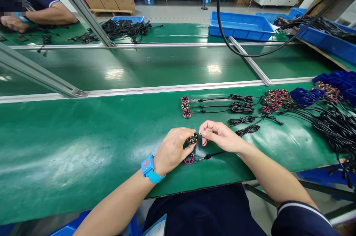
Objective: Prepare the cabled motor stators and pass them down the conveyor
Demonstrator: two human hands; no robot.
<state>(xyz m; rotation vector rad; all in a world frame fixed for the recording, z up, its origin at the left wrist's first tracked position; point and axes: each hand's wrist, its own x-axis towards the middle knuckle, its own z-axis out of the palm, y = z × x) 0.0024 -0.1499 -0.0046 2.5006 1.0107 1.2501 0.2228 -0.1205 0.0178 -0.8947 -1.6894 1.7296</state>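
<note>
Between the thumb and fingers of my left hand [174, 149] is a small round motor stator [193, 139] with copper windings, raised over the green mat. My right hand [219, 136] is just right of it, thumb and forefinger pinched together; whatever they grip, perhaps a thin wire, is too small to make out. Below the hands a second stator [189, 159] with red-pink parts lies on the mat, its black cable [214, 155] running right. Beyond my hands, a short column of stators [187, 113] lies with bundled black cables [241, 107] stretching right.
To the right are piled stators [275, 99], blue pieces [303, 96] and a heap of black cables [339, 128]. Metal rails [155, 87] cross behind the mat. A blue tray [241, 26] and a hanging black cable [222, 32] are farther back. A co-worker's arm [52, 13] rests at upper left.
</note>
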